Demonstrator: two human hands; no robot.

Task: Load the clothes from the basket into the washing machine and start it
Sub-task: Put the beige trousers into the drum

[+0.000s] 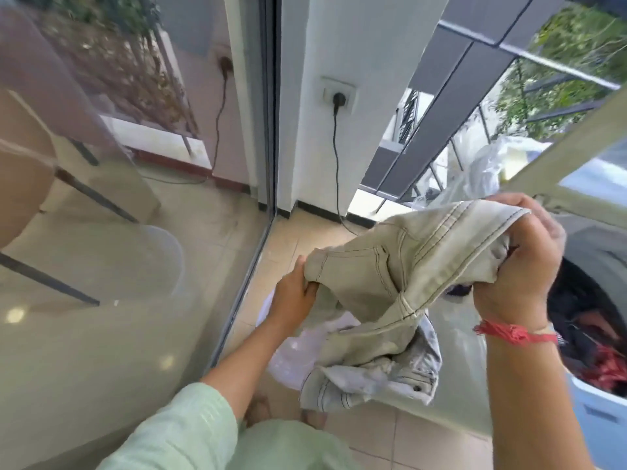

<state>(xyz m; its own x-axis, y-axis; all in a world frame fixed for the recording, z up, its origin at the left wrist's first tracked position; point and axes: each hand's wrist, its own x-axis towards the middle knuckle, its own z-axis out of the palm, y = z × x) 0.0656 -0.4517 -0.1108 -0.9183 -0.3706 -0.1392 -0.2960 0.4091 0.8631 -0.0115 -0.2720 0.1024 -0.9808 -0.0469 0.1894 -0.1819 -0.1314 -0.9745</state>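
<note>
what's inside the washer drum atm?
Inside the washer drum: dark clothes and a red patterned garment. The right hand, gripping the beige trousers, and its forearm cover the left part of the opening; the frame edge cuts off the rest.

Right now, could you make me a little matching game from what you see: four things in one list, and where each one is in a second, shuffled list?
Things:
1. beige trousers
2. red thread
3. black plug
4. dark and red clothes

Places:
A. in the wall socket
B. inside the washing machine
C. gripped by the left hand and the right hand
D. round the right wrist

Pairs: 1-C, 2-D, 3-A, 4-B.
</note>
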